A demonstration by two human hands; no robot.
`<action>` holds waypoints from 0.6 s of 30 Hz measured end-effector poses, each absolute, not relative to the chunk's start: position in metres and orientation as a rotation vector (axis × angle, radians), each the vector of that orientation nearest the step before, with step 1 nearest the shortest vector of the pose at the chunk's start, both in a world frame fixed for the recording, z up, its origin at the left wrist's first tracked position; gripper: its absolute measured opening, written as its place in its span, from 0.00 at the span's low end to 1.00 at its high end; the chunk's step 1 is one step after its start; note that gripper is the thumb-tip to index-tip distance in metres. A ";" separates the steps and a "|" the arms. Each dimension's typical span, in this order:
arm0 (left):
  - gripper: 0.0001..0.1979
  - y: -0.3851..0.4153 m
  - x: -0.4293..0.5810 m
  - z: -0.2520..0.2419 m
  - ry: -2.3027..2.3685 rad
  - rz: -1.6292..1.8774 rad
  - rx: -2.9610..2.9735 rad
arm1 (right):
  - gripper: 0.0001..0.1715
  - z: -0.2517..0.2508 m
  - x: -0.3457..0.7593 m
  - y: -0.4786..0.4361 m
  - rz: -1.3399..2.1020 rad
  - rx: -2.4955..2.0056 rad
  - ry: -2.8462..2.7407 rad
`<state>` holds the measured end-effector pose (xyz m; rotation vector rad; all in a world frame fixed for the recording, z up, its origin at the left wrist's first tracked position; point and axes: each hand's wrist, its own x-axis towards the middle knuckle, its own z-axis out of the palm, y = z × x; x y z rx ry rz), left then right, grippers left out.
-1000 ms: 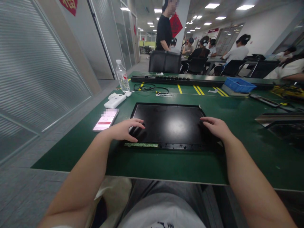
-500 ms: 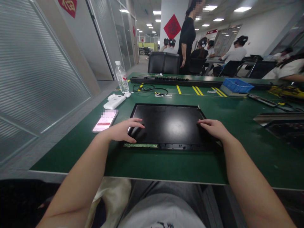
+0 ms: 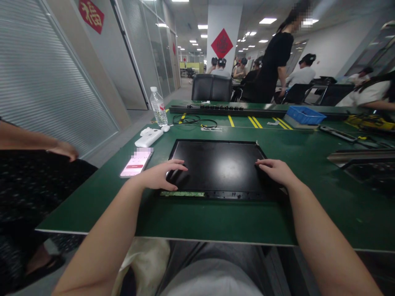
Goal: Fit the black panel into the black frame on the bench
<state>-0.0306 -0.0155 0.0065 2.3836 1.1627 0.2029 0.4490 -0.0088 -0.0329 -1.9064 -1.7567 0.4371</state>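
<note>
The black display panel (image 3: 219, 164) lies flat on the table (image 3: 212, 218), its long axis running from one hand to the other. The left hand (image 3: 160, 176) rests open, palm down, on its near-left corner. The right hand (image 3: 276, 170) rests open on its near-right corner. Both are equally close.

Glossy black panel (image 3: 219, 164), matt green tabletop (image 3: 308, 205)
</note>
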 end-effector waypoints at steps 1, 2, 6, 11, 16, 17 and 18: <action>0.36 -0.016 -0.030 0.006 1.180 0.202 2.376 | 0.14 -0.033 0.449 -0.009 0.427 -1.904 -1.762; 0.36 -0.016 -0.029 0.005 1.195 0.208 2.369 | 0.14 -0.034 0.449 -0.009 0.416 -1.899 -1.767; 0.34 -0.009 -0.028 -0.004 1.304 0.326 2.345 | 0.15 -0.036 0.451 -0.008 0.379 -1.872 -1.776; 0.37 0.007 -0.037 -0.020 1.580 0.479 2.332 | 0.16 -0.038 0.453 -0.007 0.349 -1.874 -1.747; 0.36 0.016 -0.043 -0.026 1.846 0.423 2.295 | 0.18 -0.033 0.453 -0.008 0.295 -1.913 -1.603; 0.35 0.016 -0.043 -0.026 1.884 0.399 2.282 | 0.18 -0.032 0.454 -0.008 0.282 -1.934 -1.559; 0.34 0.016 -0.043 -0.026 1.911 0.369 2.271 | 0.18 -0.032 0.455 -0.008 0.273 -1.960 -1.514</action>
